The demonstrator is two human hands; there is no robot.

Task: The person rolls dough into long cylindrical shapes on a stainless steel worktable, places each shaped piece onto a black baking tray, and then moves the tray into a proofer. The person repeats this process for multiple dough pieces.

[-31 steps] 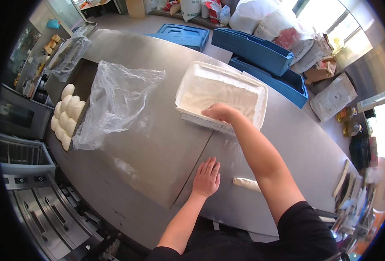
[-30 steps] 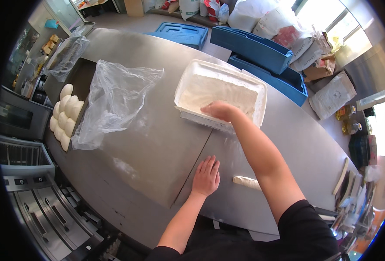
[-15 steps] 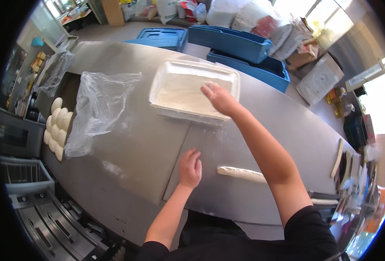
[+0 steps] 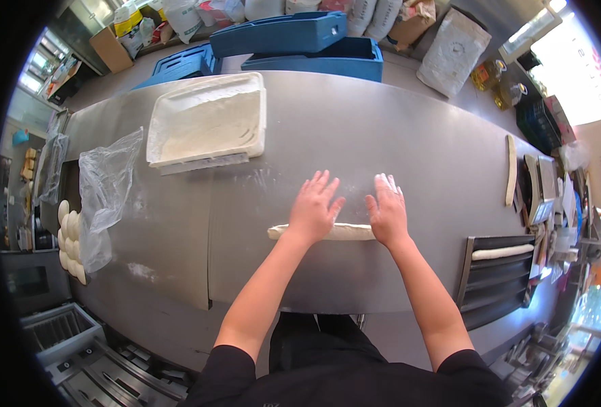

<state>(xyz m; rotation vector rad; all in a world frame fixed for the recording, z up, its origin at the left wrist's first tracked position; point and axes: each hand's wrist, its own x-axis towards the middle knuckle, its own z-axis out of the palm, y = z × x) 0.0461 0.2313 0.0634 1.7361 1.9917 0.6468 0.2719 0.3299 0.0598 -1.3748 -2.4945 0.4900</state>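
Note:
A pale dough roll [image 4: 352, 232] lies crosswise on the steel worktable [image 4: 300, 129] in front of me. My left hand [image 4: 315, 210] is over its left half, palm down with the fingers stretched and spread. Flat over the roll's right end is my right hand [image 4: 388, 214], its fingers out and white with flour at the tips. Both hands are open and grasp nothing; whether the palms press on the dough is hidden. Beyond my left hand stands a white plastic tub [image 4: 261, 112] of flour [image 4: 209, 125], with finger marks in its right side.
Dough balls [image 4: 71, 237] sit at the left beside a crumpled plastic sheet [image 4: 103, 193]. At the right, a dark grooved baking tray [image 4: 494, 288] bears one dough strip [image 4: 500, 253]; another dough strip [image 4: 511, 169] lies farther back. Blue crates [image 4: 280, 34] stand behind the table.
My right hand has left the flour tub and come down over the dough roll. My left hand has moved right onto the roll. The view has swung right.

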